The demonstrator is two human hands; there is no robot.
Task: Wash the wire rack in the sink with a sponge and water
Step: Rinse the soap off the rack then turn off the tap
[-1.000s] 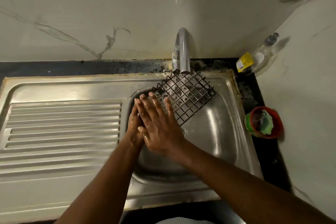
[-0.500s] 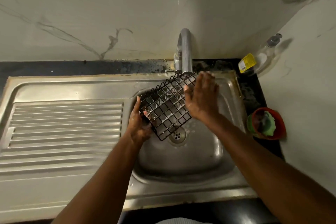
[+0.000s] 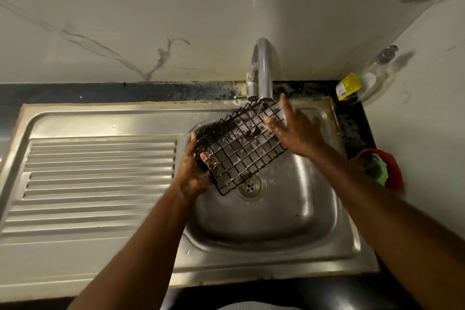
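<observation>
A black wire rack point(image 3: 241, 148), wet and flecked with soap bubbles, is held tilted over the steel sink point(image 3: 314, 214), its far end under the chrome tap point(image 3: 261, 70). My left hand point(image 3: 195, 171) grips the rack's near-left end, fingers curled round the wires. My right hand point(image 3: 294, 128) lies flat with straight fingers against the rack's far-right end. A green sponge point(image 3: 377, 166) sits in a red bowl point(image 3: 395, 171) to the right of the sink, partly hidden by my right forearm. No water stream is clearly visible.
The sink's ribbed draining board point(image 3: 100, 171) stretches to the left. A clear soap bottle with a yellow label point(image 3: 364, 80) stands in the back right corner on the dark counter. Marble walls close in behind and at the right. The drain point(image 3: 250, 185) lies under the rack's near corner.
The rack swung from pointing right under the tap to lying across the basin. My right hand left its near end, moved to the far-right end, and its fingers spread flat there.
</observation>
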